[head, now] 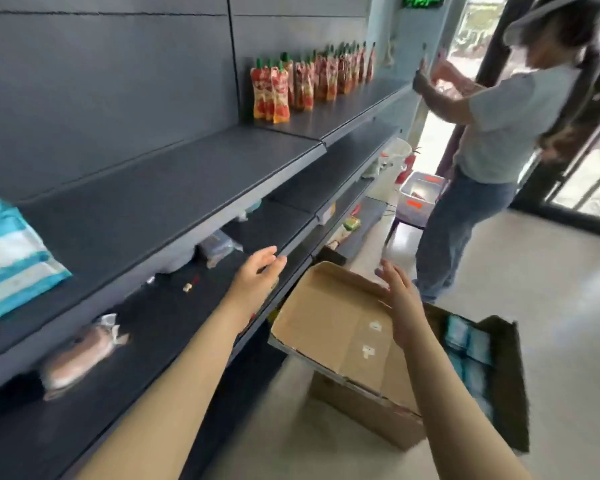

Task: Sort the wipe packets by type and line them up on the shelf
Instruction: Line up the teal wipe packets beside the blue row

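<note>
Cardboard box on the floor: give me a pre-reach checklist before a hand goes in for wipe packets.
1. Left hand empty: ok.
2. Right hand empty: ok.
3. Cardboard box open, flap folded toward the shelf: ok.
4. Wipe packets visible inside the box: ok.
5. Packet types distinguishable: cannot tell, blurred.
6. Bare room on the upper shelf beside the blue striped pack: ok.

A shop: long dark shelves (174, 188) stocked with sauce pouches (274, 91).

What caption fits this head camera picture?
Two empty hands, left hand and right hand, reach toward an open cardboard box of wipe packets.
</note>
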Motion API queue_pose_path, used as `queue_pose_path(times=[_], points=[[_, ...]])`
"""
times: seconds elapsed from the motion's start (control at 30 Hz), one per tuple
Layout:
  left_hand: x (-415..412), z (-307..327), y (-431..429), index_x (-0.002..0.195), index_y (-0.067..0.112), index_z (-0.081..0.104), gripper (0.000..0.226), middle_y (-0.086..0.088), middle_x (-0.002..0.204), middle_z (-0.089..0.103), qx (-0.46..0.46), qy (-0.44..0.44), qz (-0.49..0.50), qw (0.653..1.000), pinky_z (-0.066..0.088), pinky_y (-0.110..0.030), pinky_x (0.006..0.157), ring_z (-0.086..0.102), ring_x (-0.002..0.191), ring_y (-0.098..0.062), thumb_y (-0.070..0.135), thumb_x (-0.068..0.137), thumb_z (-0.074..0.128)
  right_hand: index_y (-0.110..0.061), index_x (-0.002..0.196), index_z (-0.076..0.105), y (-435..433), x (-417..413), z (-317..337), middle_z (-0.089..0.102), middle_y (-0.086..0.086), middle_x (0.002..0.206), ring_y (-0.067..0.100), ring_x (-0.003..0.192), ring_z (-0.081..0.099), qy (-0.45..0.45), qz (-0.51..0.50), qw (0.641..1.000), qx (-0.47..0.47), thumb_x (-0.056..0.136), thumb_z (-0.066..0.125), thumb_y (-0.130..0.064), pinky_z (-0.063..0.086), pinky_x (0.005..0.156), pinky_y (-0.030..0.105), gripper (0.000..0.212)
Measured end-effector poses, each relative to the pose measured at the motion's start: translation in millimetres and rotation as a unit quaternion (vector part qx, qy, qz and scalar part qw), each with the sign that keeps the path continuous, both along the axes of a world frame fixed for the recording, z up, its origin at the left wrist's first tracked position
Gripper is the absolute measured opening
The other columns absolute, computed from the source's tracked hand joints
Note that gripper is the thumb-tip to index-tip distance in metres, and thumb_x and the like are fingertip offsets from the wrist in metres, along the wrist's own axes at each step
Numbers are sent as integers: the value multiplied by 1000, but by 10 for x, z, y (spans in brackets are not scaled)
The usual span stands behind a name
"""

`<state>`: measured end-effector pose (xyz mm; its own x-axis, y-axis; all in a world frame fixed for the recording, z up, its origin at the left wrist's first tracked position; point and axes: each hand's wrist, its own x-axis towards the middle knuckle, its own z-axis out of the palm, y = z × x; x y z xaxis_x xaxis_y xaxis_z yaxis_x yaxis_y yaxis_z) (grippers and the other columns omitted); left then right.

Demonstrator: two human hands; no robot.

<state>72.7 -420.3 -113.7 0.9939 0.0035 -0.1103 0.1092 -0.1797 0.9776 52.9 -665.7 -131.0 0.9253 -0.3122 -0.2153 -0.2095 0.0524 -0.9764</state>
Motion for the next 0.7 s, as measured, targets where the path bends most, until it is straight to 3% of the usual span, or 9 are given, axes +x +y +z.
queue_pose_path(times=[0.07,0.27,0.47,0.6,0.7], points=[[-39,-183,-476,141,28,47,46,7,139,51,-7,34,-24,999,47,-36,98,51,123,-14,43,98,53,-25,138,50,-489,-173,-221,53,0,137,21,123,48,32,-38,999,15,99,47,-51,38,95,40,46],[-177,-776,-1708,137,29,50,44,7,136,52,-9,122,-71,990,47,-42,102,53,122,-15,47,97,52,-26,142,46,-1711,-652,-853,52,-4,139,22,128,48,110,-94,989,41,97,48,-56,38,110,48,54],[-217,-1364,-2586,130,33,50,37,10,133,52,11,222,-125,967,48,-38,98,53,119,-15,49,97,53,-29,126,51,-2569,-907,-1367,56,-3,129,19,115,51,207,-175,959,88,99,49,-51,41,91,37,35],[-58,-1735,-3027,127,29,53,35,7,130,52,28,289,-150,945,46,-37,98,53,119,-17,45,97,54,-27,126,53,-2990,-900,-1732,59,-2,129,18,114,56,265,-198,940,89,98,49,-52,45,83,34,37],[154,-2045,-3318,129,28,52,38,6,129,54,47,332,-175,926,46,-34,94,53,118,-17,48,96,54,-21,132,50,-3268,-795,-2032,56,1,126,20,112,55,291,-222,925,99,101,46,-47,43,89,36,41]])
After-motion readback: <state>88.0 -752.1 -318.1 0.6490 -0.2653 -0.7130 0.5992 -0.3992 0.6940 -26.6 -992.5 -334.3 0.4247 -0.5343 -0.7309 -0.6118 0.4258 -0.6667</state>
